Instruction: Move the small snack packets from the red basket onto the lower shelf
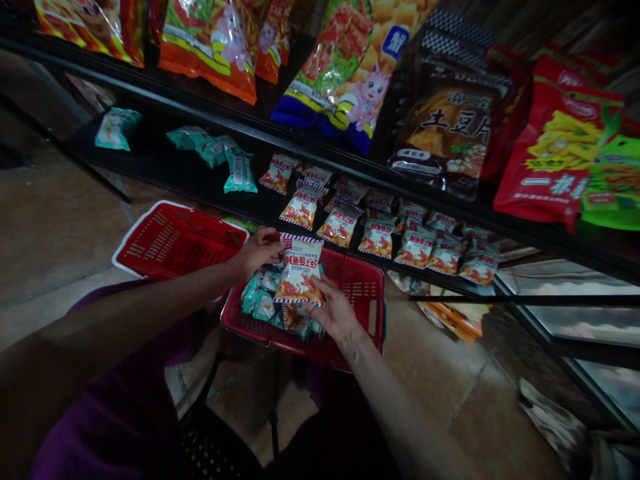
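Note:
A small white and orange snack bag with red lettering is held above the red basket, its front facing me. My right hand grips it by the lower right corner, thumb on the front. At its upper left edge, the fingers of my left hand are closed on the bag's side. Inside the basket below lie several teal snack bags and another orange and white one, partly hidden by the held bag and my right hand.
Rows of matching snack bags and a few teal bags lie on the lower black shelf. Larger chip bags fill the shelf above. Another red basket stands at left; loose packaging lies beneath the shelf.

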Tool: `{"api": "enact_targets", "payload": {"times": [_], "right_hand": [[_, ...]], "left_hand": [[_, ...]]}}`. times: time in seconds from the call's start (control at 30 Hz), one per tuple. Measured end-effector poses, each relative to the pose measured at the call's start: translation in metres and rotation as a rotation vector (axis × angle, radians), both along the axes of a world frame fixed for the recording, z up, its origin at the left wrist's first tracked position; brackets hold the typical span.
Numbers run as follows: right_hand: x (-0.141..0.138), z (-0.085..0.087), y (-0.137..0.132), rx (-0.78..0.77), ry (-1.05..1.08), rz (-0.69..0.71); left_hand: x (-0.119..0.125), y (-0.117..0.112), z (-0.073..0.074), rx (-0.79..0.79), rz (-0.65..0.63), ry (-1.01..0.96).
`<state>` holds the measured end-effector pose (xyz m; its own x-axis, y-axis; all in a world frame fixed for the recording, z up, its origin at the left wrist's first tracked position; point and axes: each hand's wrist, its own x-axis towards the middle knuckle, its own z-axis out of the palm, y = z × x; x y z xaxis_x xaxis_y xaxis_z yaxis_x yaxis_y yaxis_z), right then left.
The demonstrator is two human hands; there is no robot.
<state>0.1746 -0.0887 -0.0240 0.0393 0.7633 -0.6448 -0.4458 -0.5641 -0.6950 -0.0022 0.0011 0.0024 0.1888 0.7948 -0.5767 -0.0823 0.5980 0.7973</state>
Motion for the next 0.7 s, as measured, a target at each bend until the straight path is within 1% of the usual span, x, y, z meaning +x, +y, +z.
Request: {"api": "enact_targets", "payload": {"times": [0.07,0.13,0.2,0.27,0.37,0.53,0.7], "right_hand": [[0.001,-0.003,0.003,-0.007,0.046,-0.029],[0.002,-0.005,0.005,0.011,0.080,-0.062],[0.002,-0.005,0.007,0.020,0.096,-0.088],[0.001,-0.005,0.008,0.015,0.101,-0.095],[0.000,-0.004,0.007,0.011,0.112,-0.088],[-0.002,-0.004,0.007,0.020,0.106,-0.065],[-0.005,-0.001,0.006,0.025,0.068,-0.066]], "left_hand": [[0.000,-0.003,0.002,-0.073,-0.113,0.029],[-0.001,-0.008,0.004,-0.136,-0.241,0.011],[-0.001,-0.012,0.005,-0.148,-0.305,-0.035],[-0.001,-0.017,0.004,-0.136,-0.309,-0.063],[0.002,-0.023,0.000,-0.146,-0.275,-0.089],[0.005,-0.031,-0.009,-0.179,-0.322,-0.187],[0.006,-0.032,-0.012,-0.164,-0.224,-0.154]]}}
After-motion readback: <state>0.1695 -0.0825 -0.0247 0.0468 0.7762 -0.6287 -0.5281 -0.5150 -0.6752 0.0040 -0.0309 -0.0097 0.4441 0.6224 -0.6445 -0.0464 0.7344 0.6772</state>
